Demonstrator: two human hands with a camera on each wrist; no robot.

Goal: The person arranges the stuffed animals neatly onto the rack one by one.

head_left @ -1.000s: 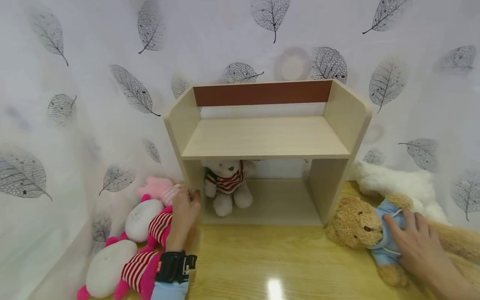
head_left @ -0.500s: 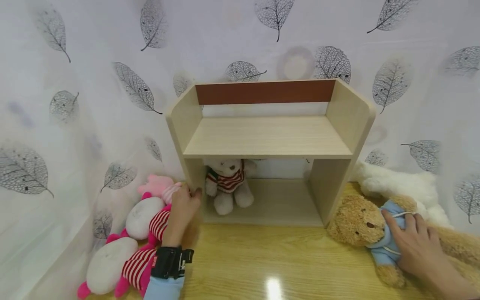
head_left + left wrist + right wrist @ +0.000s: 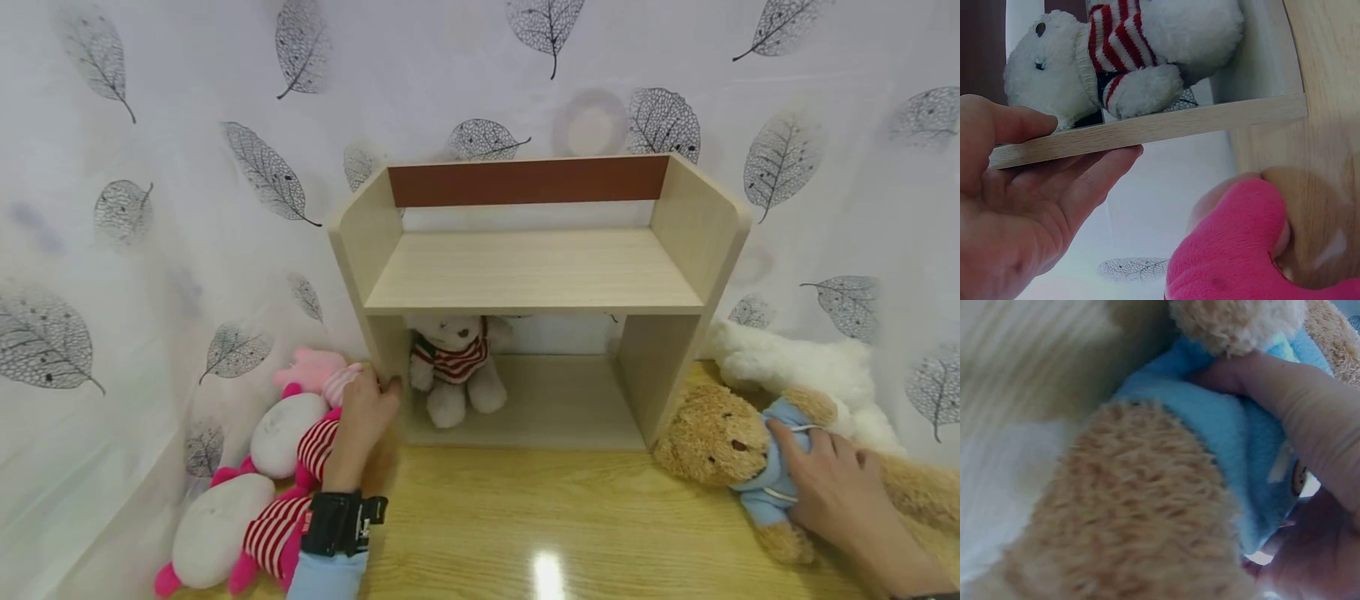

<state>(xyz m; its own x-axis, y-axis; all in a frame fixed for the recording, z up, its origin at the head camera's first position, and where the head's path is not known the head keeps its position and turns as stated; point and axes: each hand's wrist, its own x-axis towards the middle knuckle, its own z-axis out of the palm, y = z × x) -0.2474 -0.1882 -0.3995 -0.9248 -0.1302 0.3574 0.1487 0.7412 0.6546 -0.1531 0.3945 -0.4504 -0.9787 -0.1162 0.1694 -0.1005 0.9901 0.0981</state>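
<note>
My left hand (image 3: 367, 412) pinches the front edge of the left side panel (image 3: 1147, 128) of a pale wooden shelf (image 3: 532, 267). The left wrist view shows the thumb on the panel's inner face and the fingers on its outer face. Inside the lower compartment, a white plush bear (image 3: 457, 362) in a red-striped sweater leans at the left. On the right, my right hand (image 3: 843, 492) grips a curly brown teddy bear (image 3: 708, 433) around its blue top (image 3: 1210, 419). This bear lies on its side, head toward the shelf's lower right corner.
Left of the shelf lie two pink plush toys with white heads and striped clothes (image 3: 273, 529), and a paler pink one (image 3: 311, 371) behind them. A fluffy white plush (image 3: 795, 362) lies behind the teddy bear. A leaf-patterned curtain (image 3: 225, 50) hangs behind the wooden table (image 3: 480, 517).
The right hand and the teddy bear have shifted very slightly away from me, and a dark cuff now shows at the right wrist. The left hand keeps its hold on the panel.
</note>
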